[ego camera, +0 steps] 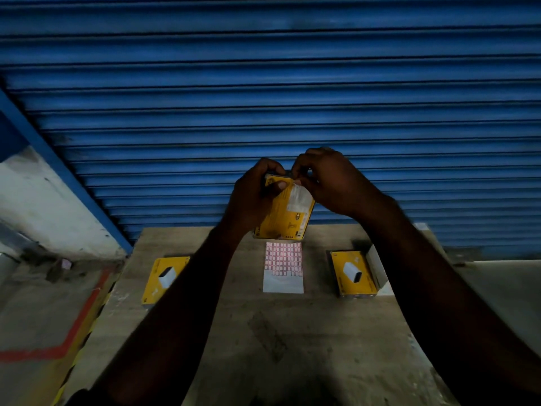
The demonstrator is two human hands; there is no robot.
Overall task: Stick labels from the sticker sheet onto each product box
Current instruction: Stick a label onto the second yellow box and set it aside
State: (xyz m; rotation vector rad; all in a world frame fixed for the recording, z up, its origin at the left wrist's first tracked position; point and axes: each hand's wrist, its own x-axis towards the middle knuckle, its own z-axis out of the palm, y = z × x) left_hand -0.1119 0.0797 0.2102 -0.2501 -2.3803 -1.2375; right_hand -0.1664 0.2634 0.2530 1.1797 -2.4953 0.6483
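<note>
I hold a yellow product box [288, 218] upright above the table, its back face toward me. My left hand [257, 194] grips its upper left side, thumb across the face. At the box's top edge, the fingertips of my right hand [325, 183] pinch together; whether a label sits between them is too small to tell. The sticker sheet [283, 266], white with red-framed labels, lies flat on the table below the box. Two more yellow boxes lie on the table, one to the left [162, 278] and one to the right [352, 272].
The wooden table [263, 332] ends at a blue roller shutter [263, 83] behind. A grey box side [377, 268] leans by the right box. To the left, the concrete floor carries red tape [79, 317] and yellow-black hazard tape.
</note>
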